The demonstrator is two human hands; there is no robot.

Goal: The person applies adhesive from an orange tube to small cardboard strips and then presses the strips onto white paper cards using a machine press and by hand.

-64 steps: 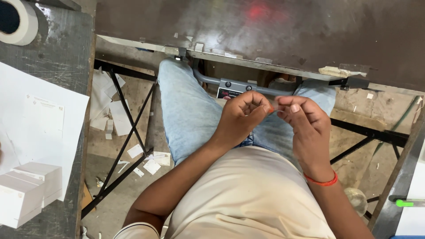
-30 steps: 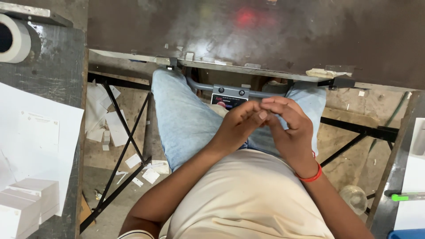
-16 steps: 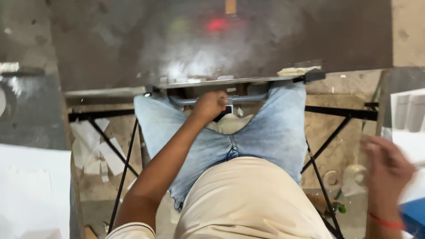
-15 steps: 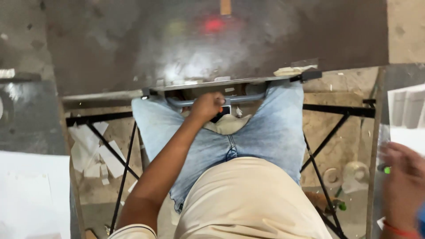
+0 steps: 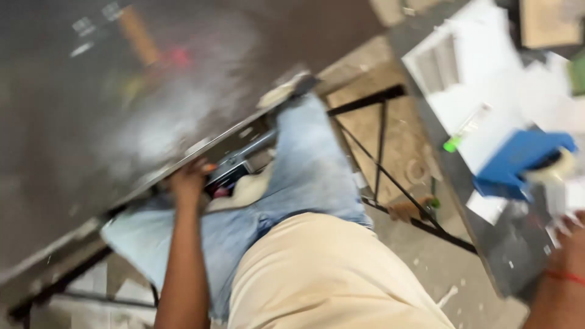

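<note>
Two hands in view, frame v. blurred. Left hand curled at underside edge of dark metal table, over lap; grip contents can't tell. Right hand at side bench near blue holder, fingers blurred, spread unclear.

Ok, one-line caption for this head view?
Blurred view: left hand under the dark table's edge, right hand reaching onto a side bench near a blue holder.
</note>
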